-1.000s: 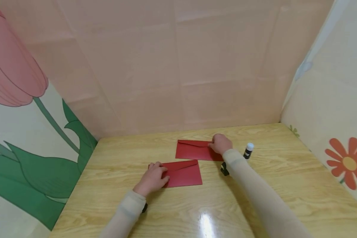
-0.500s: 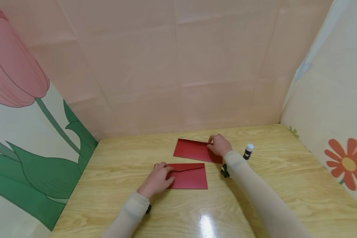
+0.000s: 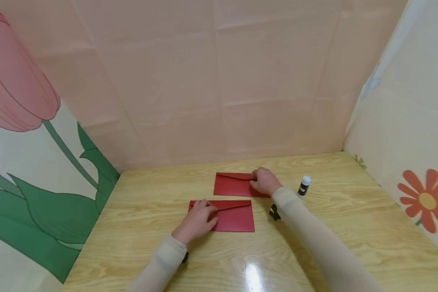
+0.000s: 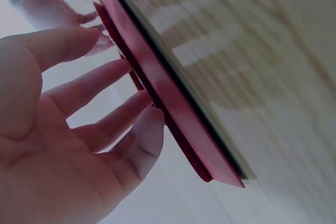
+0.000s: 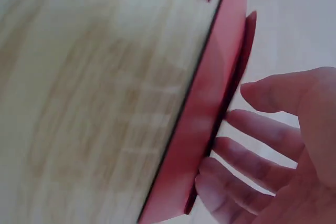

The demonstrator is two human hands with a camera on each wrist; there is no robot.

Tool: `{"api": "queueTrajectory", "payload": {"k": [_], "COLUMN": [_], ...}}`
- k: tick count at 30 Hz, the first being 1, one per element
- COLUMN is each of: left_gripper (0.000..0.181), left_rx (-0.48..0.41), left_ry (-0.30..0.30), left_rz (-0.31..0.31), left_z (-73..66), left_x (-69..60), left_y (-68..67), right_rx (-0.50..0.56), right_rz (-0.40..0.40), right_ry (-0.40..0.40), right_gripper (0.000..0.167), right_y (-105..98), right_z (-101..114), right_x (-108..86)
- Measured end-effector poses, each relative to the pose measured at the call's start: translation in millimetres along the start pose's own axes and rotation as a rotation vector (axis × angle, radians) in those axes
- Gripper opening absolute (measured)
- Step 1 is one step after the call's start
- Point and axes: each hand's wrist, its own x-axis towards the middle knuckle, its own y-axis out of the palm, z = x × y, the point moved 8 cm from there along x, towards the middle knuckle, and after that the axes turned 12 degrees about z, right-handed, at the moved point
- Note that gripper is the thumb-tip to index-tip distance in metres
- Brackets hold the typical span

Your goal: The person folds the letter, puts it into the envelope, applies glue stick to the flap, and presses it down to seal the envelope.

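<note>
Two red envelopes lie flat on the table, flaps at their far edges. My left hand (image 3: pixel 197 221) is over the left part of the nearer envelope (image 3: pixel 237 219), its fingertips touching the flap. In the left wrist view the fingers are loosely bent and the thumb stands apart from the envelope (image 4: pixel 173 103). My right hand (image 3: pixel 265 181) covers the right end of the farther envelope (image 3: pixel 231 185). Its fingertips touch the flap in the right wrist view, and the thumb is clear of the envelope (image 5: pixel 194 145). Neither hand pinches anything.
A small dark bottle with a white cap (image 3: pixel 304 185) stands upright to the right of my right hand. The wooden table (image 3: pixel 138 202) meets a pink backdrop (image 3: pixel 219 101) behind and flower-printed panels at both sides.
The nearer envelope moved right and was straightened, its left hand following. The farther envelope turned askew, then came back nearly straight, shifted slightly left with the right hand.
</note>
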Motion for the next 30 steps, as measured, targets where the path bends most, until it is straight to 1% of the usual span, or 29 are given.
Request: {"api": "queueTrajectory", "payload": {"k": [2, 4, 7, 10, 13, 15, 17, 20, 23, 25, 27, 30], "left_gripper": [0.034, 0.035, 0.037, 0.039, 0.040, 0.041, 0.042, 0.044, 0.045, 0.045, 0.045, 0.044], "left_rx": [0.009, 0.016, 0.021, 0.031, 0.044, 0.041, 0.031, 0.012, 0.005, 0.005, 0.004, -0.002], "left_ry": [-0.010, -0.021, -0.042, -0.043, -0.031, -0.021, -0.015, -0.015, -0.014, -0.011, -0.008, -0.007], "left_rz": [0.025, 0.045, 0.070, 0.087, 0.107, 0.119, 0.129, 0.141, 0.151, 0.154, 0.155, 0.156], "left_z": [-0.5, -0.7, -0.8, -2.8, -6.0, -8.6, -10.8, -13.2, -14.9, -15.5, -16.6, -18.4], "left_x": [0.3, 0.5, 0.3, 0.3, 0.5, 0.6, 0.3, -0.2, 0.0, 0.7, 1.3, 2.1], "left_y": [1.6, 1.8, 1.3, 0.5, 2.5, 4.7, 6.9, 8.8, 10.4, 11.9, 12.8, 13.8], "right_rx": [-0.041, -0.074, -0.088, -0.088, -0.074, -0.057, -0.032, -0.023, -0.041, -0.045, -0.032, 0.003], "right_rz": [0.016, 0.008, 0.007, 0.010, 0.014, 0.007, 0.006, -0.013, -0.041, -0.061, -0.081, -0.089], "right_ry": [-0.008, -0.007, 0.000, 0.005, 0.012, 0.031, 0.059, 0.095, 0.106, 0.106, 0.111, 0.126], "right_gripper": [0.017, 0.019, 0.021, 0.023, 0.022, 0.019, 0.019, 0.024, 0.026, 0.031, 0.036, 0.043], "right_y": [1, -1, -4, -6, -5, -4, -2, -3, -3, -2, -2, -3], "right_z": [4, 8, 14, 17, 11, 4, -6, -12, -15, -17, -19, -21], "right_x": [0.0, -1.2, -2.2, -1.8, 2.5, 6.1, 9.9, 9.5, 7.9, 8.6, 10.1, 10.5]}}
